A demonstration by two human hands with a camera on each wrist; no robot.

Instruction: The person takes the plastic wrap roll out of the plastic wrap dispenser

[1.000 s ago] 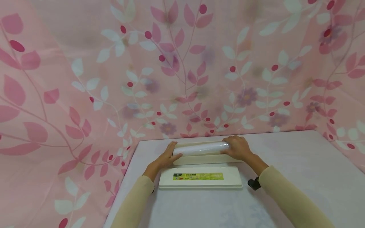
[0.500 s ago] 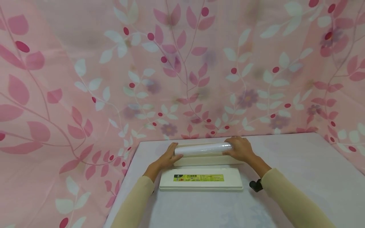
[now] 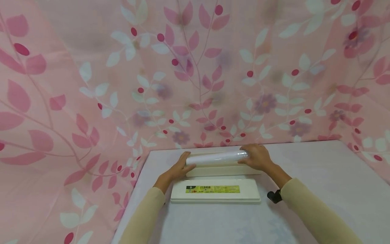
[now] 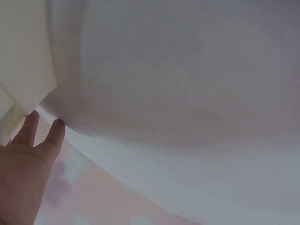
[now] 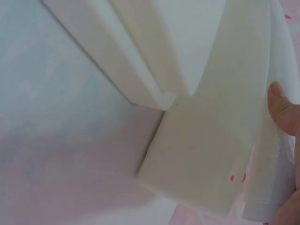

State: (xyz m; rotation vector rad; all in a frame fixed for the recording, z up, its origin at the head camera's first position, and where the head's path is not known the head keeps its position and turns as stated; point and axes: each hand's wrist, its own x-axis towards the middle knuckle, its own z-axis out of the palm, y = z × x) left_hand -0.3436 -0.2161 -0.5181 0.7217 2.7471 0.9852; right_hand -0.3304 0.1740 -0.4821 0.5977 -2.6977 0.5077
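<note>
A roll of cling film (image 3: pixel 216 158) in clear wrap lies over a long cream box base (image 3: pixel 222 170), its right end higher than its left. My right hand (image 3: pixel 256 157) grips the roll's right end; in the right wrist view the thumb (image 5: pixel 277 96) lies along the wrapped film. At the left end my left hand (image 3: pixel 177 168) holds the roll, its thumb in front and fingers behind. The left wrist view shows two fingertips (image 4: pixel 58 123) at a cream box corner (image 4: pixel 28 51); the grasp itself is mostly hidden there. In front lies the box lid (image 3: pixel 213 198), with a yellow-green label.
The box parts lie on a table with a pale cloth (image 3: pixel 317 176). Pink leaf-patterned fabric (image 3: pixel 195 84) hangs along the table's back edge and the sides. A small black object (image 3: pixel 275 196) shows at the right wrist.
</note>
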